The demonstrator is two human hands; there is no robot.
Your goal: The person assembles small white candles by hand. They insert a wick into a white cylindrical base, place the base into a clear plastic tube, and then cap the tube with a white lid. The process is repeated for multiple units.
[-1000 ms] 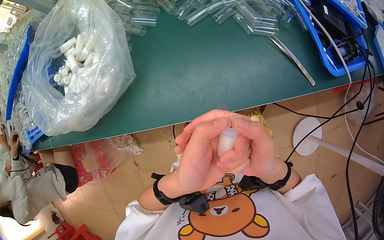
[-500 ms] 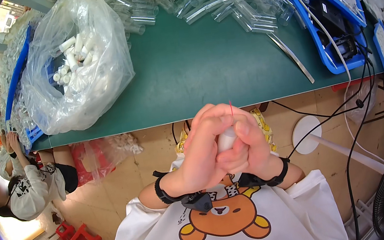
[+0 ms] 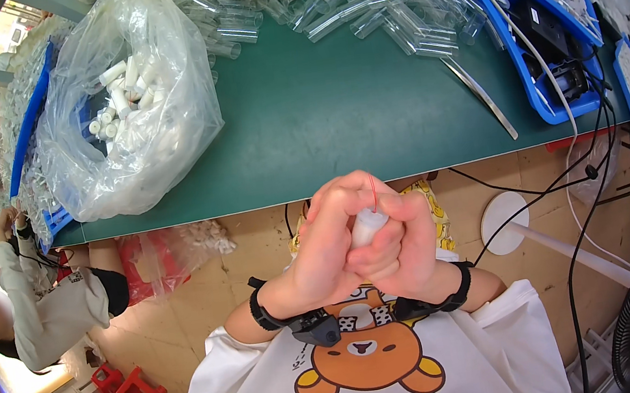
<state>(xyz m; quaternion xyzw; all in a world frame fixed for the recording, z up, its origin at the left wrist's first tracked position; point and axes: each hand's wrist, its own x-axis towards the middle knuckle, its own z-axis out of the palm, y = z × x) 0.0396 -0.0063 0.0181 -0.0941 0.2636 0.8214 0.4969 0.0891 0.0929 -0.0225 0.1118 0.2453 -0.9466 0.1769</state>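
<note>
Just in front of the table edge, my two hands are wrapped together around a small white plastic cylinder (image 3: 368, 228). My left hand (image 3: 327, 230) closes on it from the left, and my right hand (image 3: 409, 244) curls its fingers round its lower part. A thin red wire (image 3: 374, 189) rises from the cylinder's top end, close to both thumbs. Most of the cylinder's lower part is hidden by the fingers. Similar white cylinders (image 3: 122, 94) lie inside a clear plastic bag (image 3: 179, 135) on the left of the table.
On the green table (image 3: 305, 118), clear tubes (image 3: 411, 17) are heaped at the back and metal tweezers (image 3: 481, 97) lie at the right. A blue tray (image 3: 555, 114) and black cables (image 3: 578, 257) are farther right. At the left sits another person (image 3: 67, 308).
My hands have rolled slightly, so more of the white cylinder's top shows between them. The red wire has shifted a little left. The person at the left has moved their arms.
</note>
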